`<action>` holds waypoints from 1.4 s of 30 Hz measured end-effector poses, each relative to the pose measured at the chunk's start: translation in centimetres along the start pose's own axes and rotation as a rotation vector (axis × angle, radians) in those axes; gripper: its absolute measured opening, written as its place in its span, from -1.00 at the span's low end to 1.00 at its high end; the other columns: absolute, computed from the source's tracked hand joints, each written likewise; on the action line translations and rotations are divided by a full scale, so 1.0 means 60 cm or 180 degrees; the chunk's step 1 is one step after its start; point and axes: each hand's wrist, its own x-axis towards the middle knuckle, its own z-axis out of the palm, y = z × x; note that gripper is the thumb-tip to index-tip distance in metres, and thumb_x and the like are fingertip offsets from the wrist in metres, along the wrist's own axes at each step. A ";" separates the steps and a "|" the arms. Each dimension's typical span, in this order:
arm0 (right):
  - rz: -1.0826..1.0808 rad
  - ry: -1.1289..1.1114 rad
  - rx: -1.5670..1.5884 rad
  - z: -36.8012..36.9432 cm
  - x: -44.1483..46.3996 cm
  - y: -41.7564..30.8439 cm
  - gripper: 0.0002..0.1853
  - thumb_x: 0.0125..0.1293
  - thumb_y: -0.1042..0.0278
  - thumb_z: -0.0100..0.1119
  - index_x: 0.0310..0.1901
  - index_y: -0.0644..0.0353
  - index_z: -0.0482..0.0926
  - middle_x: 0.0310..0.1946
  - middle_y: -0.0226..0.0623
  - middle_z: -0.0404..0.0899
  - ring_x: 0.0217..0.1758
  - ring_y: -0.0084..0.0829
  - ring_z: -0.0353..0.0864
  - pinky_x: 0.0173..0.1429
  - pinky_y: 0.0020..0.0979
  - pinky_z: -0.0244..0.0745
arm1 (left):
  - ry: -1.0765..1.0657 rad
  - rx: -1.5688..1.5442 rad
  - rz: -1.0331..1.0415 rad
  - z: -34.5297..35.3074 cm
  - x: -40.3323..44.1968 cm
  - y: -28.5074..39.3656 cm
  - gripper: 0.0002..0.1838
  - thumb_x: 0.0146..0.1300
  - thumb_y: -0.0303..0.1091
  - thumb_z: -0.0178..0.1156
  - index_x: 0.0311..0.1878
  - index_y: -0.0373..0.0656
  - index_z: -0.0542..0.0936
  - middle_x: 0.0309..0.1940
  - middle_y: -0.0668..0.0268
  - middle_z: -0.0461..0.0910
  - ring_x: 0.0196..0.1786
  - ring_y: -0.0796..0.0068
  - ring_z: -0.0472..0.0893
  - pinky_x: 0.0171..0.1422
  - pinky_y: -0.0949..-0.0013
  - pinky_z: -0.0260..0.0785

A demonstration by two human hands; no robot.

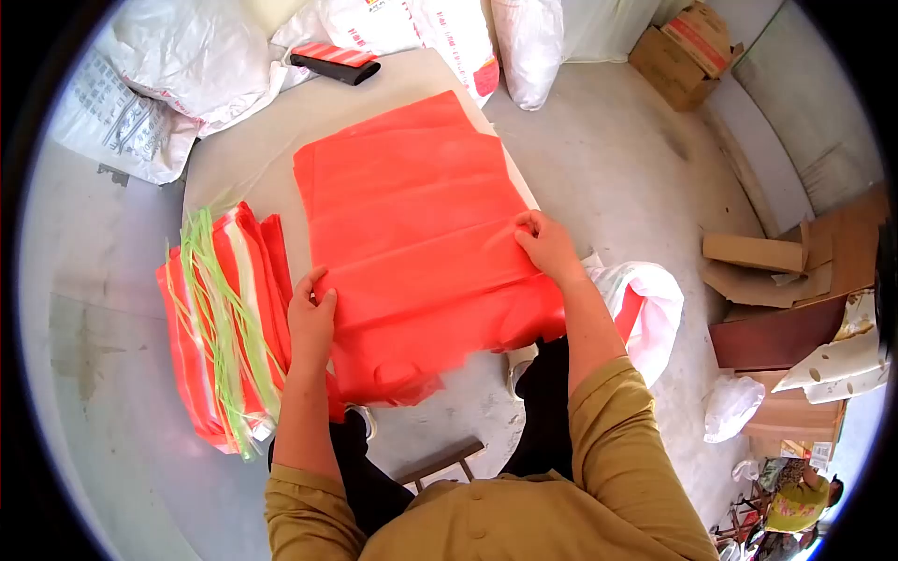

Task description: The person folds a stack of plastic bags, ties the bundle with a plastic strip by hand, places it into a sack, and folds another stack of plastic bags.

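Note:
A wide red plastic bag (412, 224), flat with fold lines across it, covers much of the table; whether it is one layer or a stack I cannot tell. Its near end hangs past the table edge over my lap. At its left edge, my left hand (311, 318) is closed with thumb and fingers on the plastic. Higher up on the opposite edge, my right hand (547, 245) pinches the red plastic between thumb and fingers. Left of my left hand lies a pile of folded red-and-white plastic (201, 365) with green plastic strips (210, 299) across it.
A black and red-striped item (335, 62) rests at the table's (253, 159) far edge. Full white sacks (192, 56) stand behind. On the right are an open white sack (655, 313), cardboard boxes (681, 61) and flattened cardboard (767, 271). Another person (800, 505) is at far lower right.

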 end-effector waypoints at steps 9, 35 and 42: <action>-0.0379 0.0131 -0.1065 -0.028 -0.031 -0.046 -0.57 0.36 0.19 0.24 0.21 0.14 0.57 0.28 -0.12 0.57 0.32 -0.02 0.54 0.33 -0.11 0.49 | 0.0123 -0.0091 -0.0068 0.012 -0.006 -0.001 -0.52 0.36 -0.47 0.24 0.36 -0.16 0.56 0.10 0.24 0.64 0.00 0.53 0.60 0.14 0.43 0.48; -0.2140 -0.0305 -0.1944 0.026 -0.079 -0.061 -0.42 0.22 0.58 0.21 0.33 0.13 0.50 0.50 -0.22 0.35 0.57 -0.05 0.27 0.54 -0.12 0.29 | -0.0756 0.2791 0.2105 -0.011 -0.047 0.033 -0.33 0.05 -0.67 0.15 0.33 -0.19 0.53 0.46 0.08 0.44 0.53 0.07 0.38 0.55 0.10 0.29; -0.1991 -0.0204 -0.2037 -0.017 -0.086 -0.085 -0.57 0.25 0.58 0.10 0.17 0.11 0.61 0.27 -0.22 0.59 0.37 -0.10 0.50 0.40 -0.14 0.43 | -0.0810 0.2288 0.1879 -0.032 -0.047 0.057 -0.41 0.07 -0.65 0.29 0.25 -0.14 0.63 0.37 0.14 0.54 0.50 0.06 0.42 0.53 0.10 0.32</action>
